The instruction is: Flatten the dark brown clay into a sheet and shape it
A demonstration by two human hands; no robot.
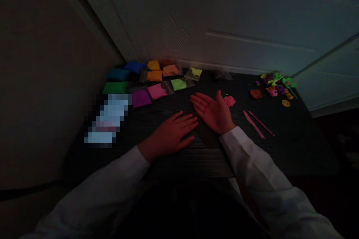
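My left hand (174, 134) hovers over or rests on the dark table, palm down, its fingers stretched out and holding nothing. Just right of its fingertips, my right hand (211, 112) is turned palm up, fingers straight and thumb apart, with nothing visible on the palm. A bumpy pink clay-like clump (230, 101) lies right behind the right thumb. To the right of that hand are a pink plastic knife (254, 124) and a thin pink modelling stick (261, 123). Beneath the hands shows a dark patch (207, 136); I cannot tell whether it is a mat or shadow.
Bags of coloured clay line the table's back left, among them purple (141, 98), pink (157, 90) and green (114, 87). A lit, blurred screen (109, 119) lies at left. Small coloured clay figures (277, 84) and a reddish-brown lump (255, 93) sit at back right, before a white panel (241, 15).
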